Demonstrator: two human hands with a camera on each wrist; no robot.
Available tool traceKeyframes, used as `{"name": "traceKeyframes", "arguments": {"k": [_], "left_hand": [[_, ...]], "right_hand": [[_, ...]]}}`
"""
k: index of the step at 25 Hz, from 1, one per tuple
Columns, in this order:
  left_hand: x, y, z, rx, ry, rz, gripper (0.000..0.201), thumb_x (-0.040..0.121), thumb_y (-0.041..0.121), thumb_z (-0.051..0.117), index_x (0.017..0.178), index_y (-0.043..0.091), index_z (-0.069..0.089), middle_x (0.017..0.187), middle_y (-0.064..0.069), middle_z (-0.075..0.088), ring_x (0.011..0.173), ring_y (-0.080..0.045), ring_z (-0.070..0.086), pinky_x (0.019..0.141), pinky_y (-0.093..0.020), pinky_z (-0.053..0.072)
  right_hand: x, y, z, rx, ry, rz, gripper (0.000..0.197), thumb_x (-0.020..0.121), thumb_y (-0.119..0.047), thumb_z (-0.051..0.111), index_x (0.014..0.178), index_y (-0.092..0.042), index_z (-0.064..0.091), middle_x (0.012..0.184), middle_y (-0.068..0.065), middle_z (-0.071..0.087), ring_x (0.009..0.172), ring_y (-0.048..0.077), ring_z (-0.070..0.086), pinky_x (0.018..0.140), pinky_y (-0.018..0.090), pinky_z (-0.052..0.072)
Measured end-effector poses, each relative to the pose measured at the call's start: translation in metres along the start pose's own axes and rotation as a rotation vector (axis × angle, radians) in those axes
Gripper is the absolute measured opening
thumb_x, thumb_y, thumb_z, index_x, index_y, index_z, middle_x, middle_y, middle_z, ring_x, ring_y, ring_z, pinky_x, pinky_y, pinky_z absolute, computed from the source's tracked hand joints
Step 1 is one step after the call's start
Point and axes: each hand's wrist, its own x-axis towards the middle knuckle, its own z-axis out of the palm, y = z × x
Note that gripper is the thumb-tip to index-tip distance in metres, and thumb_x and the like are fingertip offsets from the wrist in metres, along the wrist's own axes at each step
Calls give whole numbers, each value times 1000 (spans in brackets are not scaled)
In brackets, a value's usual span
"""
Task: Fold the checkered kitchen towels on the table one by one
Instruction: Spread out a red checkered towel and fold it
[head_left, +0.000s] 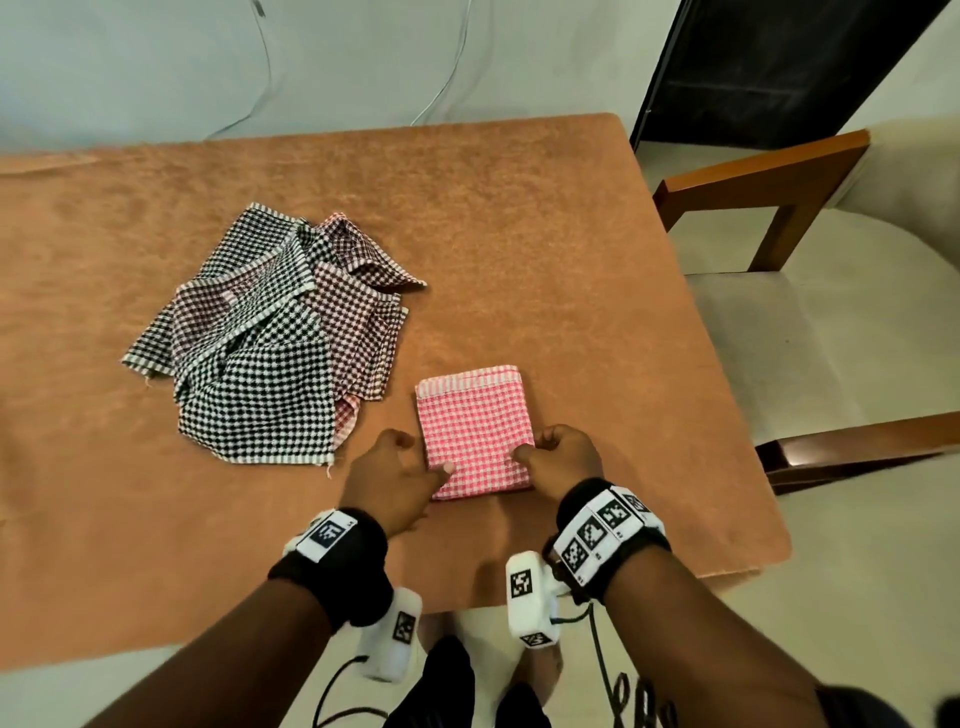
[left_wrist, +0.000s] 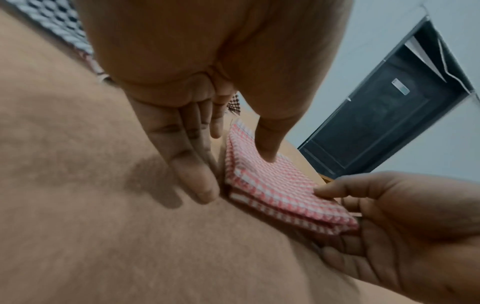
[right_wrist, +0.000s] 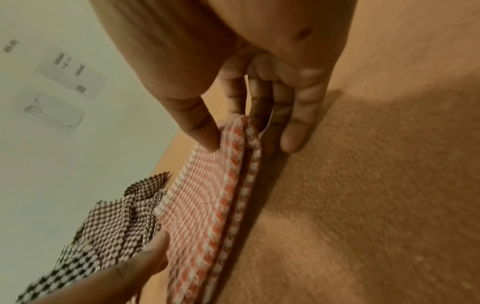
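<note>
Table carrying all task items under an orange-brown cover. Progress judged as early: one towel folded, several left.

Pile of unfolded towels lying heaped left of centre, black-and-white check over dark red check, with a strip of pink check showing at the near edge. Exact count not readable from the overlap; at least three apparent. None of these flattened or creased yet.

Pink checkered towel lying near the front edge, just right of the pile and apart from it, already reduced to a small layered rectangle; stacked layers visible at its edges in both wrist views.

Left hand resting at the towel's near left corner, thumb on top, fingers fairly straight against the table beside the edge. Right hand pinching the right edge, thumb above, fingers below.

Remaining, as judged: release or set aside the pink towel, then fold each towel from the pile in turn.
</note>
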Motion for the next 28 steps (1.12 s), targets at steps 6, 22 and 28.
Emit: {"name": "traceKeyframes", "arguments": {"k": [6, 22, 28], "left_hand": [[-21, 20, 39, -566, -192, -218, 57, 87, 14, 75, 128, 23, 36, 94, -20, 70, 66, -28, 67, 57, -36, 56], [-46, 90, 196, -195, -546, -62, 18, 84, 28, 78, 93, 16, 66, 77, -15, 76, 63, -28, 61, 45, -25, 37], [-57, 81, 217, -200, -453, -80, 24, 80, 19, 80, 91, 18, 59, 72, -11, 75, 53, -25, 65, 44, -28, 44]], "right_hand": [[1, 4, -22, 160, 46, -99, 11, 83, -14, 67, 91, -19, 62, 91, 3, 72, 69, 20, 71, 54, 37, 60], [0, 152, -188, 186, 359, 59, 15, 83, -24, 73, 89, -32, 61, 104, 1, 71, 94, 23, 68, 84, 49, 57], [-7, 155, -196, -45, 427, 27, 17, 84, -26, 73, 98, -23, 64, 93, -1, 67, 84, 21, 64, 82, 38, 56]]}}
